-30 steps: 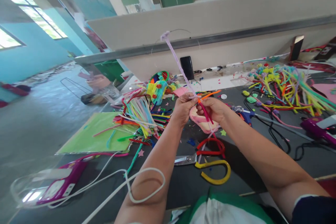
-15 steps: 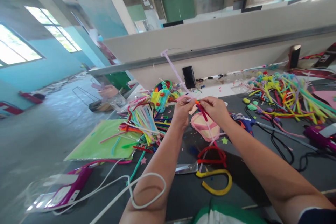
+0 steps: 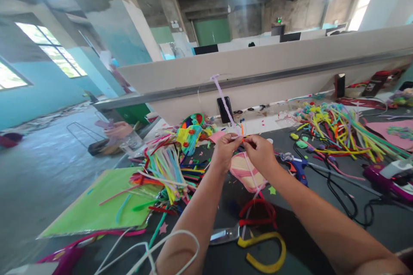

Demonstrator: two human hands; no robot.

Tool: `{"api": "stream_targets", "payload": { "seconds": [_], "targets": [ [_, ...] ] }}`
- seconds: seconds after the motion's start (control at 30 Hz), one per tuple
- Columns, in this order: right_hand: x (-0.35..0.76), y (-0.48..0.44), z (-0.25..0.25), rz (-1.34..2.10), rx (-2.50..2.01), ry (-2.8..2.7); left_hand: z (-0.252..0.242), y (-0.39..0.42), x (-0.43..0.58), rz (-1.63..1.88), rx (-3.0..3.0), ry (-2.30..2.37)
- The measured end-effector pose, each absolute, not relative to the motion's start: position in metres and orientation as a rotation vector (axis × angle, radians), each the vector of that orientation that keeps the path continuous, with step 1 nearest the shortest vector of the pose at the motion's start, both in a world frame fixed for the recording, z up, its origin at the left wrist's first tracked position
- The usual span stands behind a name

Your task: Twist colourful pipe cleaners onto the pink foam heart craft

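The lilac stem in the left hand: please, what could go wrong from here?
The lilac stem could sway or bend, since it stands tall above the left hand, seemingly pinched only low down. The white cable crossing in front of the left forearm might snag if the arm lifts.

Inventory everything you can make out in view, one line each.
Lilac stem: one, lilac, twisted, upper centre
Orange stem: one, orange, centre
Rounded piece: one, pink and cream, centre
Scissors: one pair, red and yellow handles, lower centre
Stem piles: two, multicoloured, left and right
Green sheet: one, green, left
Glue gun: one, blue, right
Purple devices: two, purple, lower left, right
Phone: one, black, back
Table: one, dark grey, underneath
Divider: one, pale, behind
Left hand: one, bare, pinching lilac stem
Right hand: one, bare, at orange stem
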State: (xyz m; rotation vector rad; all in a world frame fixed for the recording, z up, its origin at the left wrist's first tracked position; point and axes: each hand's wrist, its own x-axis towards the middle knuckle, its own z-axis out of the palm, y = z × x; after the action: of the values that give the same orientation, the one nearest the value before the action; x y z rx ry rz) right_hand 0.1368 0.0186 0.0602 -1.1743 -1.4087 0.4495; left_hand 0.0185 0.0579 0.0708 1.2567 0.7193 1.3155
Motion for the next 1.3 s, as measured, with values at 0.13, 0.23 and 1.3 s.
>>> {"api": "stream_targets", "payload": {
  "seconds": [0.13,0.23,1.3],
  "targets": [
    [0.141,0.024,0.059,0.722,-1.087,-1.364,0.069,0.059,0.014,1.282,1.150,0.702],
    [0.149,0.030,0.060,0.975,-0.995,-1.359,0.070,0.058,0.014,1.254,1.151,0.700],
    [0.134,0.028,0.058,1.090,-0.786,-0.986,0.066,0.057,0.020,1.500,1.376,0.794]
  ]
}}
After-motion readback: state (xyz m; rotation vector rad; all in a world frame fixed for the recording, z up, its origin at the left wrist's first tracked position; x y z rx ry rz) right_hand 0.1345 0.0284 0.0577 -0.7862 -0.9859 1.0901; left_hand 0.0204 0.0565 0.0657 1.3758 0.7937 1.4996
